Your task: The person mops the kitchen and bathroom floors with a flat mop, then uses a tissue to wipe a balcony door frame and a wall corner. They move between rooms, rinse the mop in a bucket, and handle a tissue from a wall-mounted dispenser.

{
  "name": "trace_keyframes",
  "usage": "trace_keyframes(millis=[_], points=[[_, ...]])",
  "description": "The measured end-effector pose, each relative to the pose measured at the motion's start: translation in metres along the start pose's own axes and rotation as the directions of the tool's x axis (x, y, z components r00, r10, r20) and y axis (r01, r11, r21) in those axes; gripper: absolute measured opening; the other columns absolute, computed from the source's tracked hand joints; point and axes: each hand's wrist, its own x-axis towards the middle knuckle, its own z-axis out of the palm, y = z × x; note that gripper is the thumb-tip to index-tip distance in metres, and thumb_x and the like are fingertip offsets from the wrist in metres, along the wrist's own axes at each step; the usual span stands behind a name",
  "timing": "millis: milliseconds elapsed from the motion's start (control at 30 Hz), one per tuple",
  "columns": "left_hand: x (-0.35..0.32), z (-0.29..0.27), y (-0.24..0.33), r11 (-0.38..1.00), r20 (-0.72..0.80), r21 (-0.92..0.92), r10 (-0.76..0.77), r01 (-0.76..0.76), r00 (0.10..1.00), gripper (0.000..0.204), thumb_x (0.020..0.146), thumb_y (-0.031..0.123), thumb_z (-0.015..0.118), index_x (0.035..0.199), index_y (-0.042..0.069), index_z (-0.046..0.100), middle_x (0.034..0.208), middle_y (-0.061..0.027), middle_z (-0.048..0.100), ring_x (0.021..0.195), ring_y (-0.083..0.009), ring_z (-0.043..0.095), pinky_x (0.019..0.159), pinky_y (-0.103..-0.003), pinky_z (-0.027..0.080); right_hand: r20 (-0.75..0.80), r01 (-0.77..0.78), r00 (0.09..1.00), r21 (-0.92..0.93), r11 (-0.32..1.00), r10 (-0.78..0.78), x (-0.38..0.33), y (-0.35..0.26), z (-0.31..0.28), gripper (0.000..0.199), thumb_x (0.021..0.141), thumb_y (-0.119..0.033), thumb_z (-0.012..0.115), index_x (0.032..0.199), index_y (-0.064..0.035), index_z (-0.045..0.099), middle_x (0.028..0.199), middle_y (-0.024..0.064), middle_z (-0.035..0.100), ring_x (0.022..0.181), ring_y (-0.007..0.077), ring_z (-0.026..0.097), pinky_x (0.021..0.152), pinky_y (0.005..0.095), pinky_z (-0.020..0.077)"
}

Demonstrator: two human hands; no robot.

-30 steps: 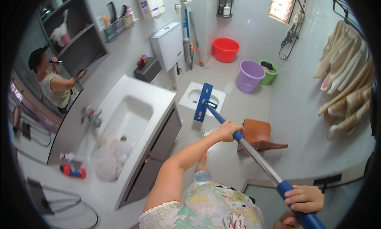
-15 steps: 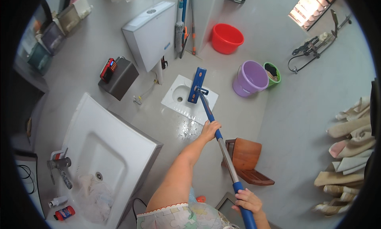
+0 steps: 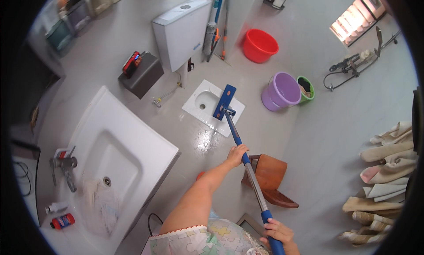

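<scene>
I hold a long mop with a silver and blue handle (image 3: 254, 182). My left hand (image 3: 236, 154) grips the blue upper part of the shaft, arm stretched forward. My right hand (image 3: 278, 233) grips the blue end of the handle near the lower edge. The flat blue mop head (image 3: 224, 101) rests on the white squat toilet pan (image 3: 201, 104) set in the floor. The wet grey floor (image 3: 207, 140) shines just in front of the pan.
A white sink counter (image 3: 128, 135) fills the left, with a tap (image 3: 64, 164) and small bottles (image 3: 62, 219). A brown wooden stool (image 3: 271, 177) stands right of the mop shaft. Purple (image 3: 282, 90), green (image 3: 307, 88) and red (image 3: 259, 45) buckets stand beyond. A white cistern (image 3: 181, 29) hangs behind the pan. Towels (image 3: 384, 166) hang right.
The view has swung down and left from the mirror toward the floor. The mop head has stayed on the toilet pan, shifting slightly. Both hands keep their grip.
</scene>
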Motion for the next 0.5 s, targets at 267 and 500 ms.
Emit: trace_keyframes(millis=[267, 500], points=[[-0.082, -0.004, 0.061, 0.954, -0.073, 0.249, -0.152, 0.166, 0.986, 0.061, 0.065, 0.007, 0.071, 0.12, 0.011, 0.044, 0.114, -0.0127, 0.049, 0.113, -0.0315, 0.046, 0.087, -0.043, 0.041, -0.049, 0.145, 0.989, 0.079, 0.986, -0.141, -0.079, -0.05, -0.015, 0.018, 0.063, 0.003, 0.073, 0.074, 0.0022, 0.06, 0.086, 0.0183, 0.065, 0.093, 0.0338, 0.063, 0.083, 0.0394, 0.0501], [-0.259, -0.009, 0.089, 0.923, 0.074, 0.137, -0.372, 0.36, 0.926, 0.064, 0.071, 0.014, 0.063, 0.129, 0.006, 0.037, 0.119, -0.0232, 0.047, 0.112, -0.0396, 0.046, 0.092, -0.045, 0.042, -0.202, 0.345, 0.922, 0.033, 0.938, -0.332, -0.133, -0.055, 0.005, 0.015, 0.066, 0.003, 0.069, 0.078, -0.0002, 0.06, 0.083, 0.016, 0.064, 0.086, 0.0283, 0.064, 0.079, 0.0338, 0.05]])
